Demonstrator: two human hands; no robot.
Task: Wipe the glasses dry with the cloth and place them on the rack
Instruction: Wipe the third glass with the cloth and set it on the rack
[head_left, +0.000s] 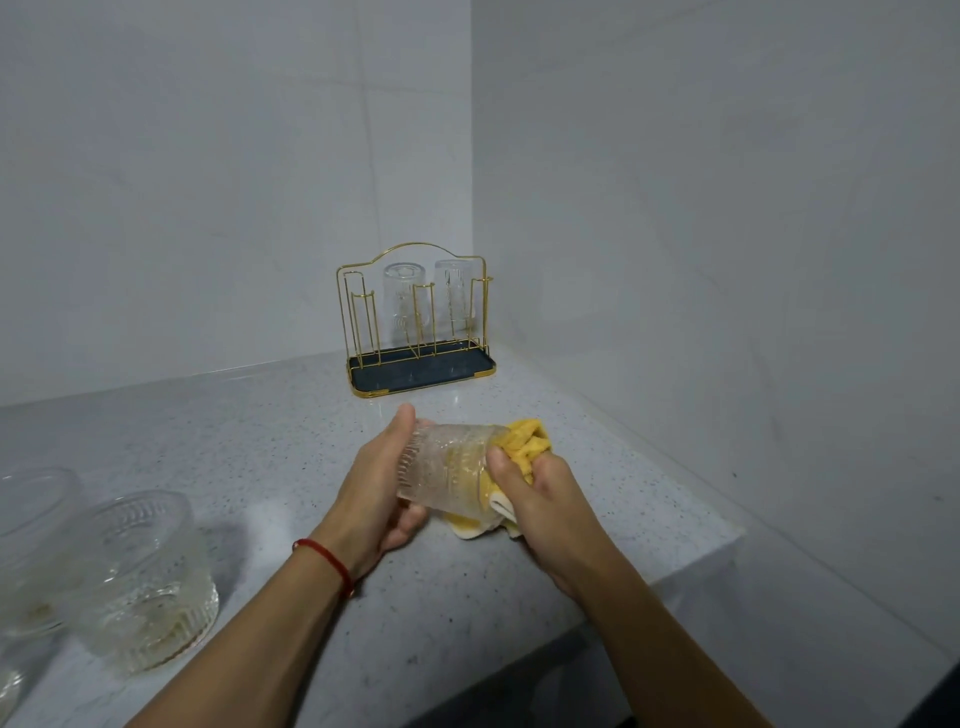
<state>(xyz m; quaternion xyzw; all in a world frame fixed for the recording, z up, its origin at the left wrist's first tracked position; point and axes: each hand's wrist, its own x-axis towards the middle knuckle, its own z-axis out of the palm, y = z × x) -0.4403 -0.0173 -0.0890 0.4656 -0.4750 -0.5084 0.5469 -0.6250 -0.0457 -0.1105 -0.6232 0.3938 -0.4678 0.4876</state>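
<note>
Left hand (382, 488) gripping ribbed glass (447, 470) on its side, right hand (540, 493) pressing yellow cloth (524, 441) into its mouth, gold wire rack (415, 322) with two upturned glasses (405, 301) behind, speckled bench (260, 441), glass bowls (140, 577) at left

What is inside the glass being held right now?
Part of the yellow cloth is pushed into the glass by the right hand; the left hand grips the base. How deep it reaches is blurred by the ribbing.

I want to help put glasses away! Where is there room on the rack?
The rack has free pegs at its left and along the front. Two glasses fill the back middle and right. The counter before it is bare.
</note>
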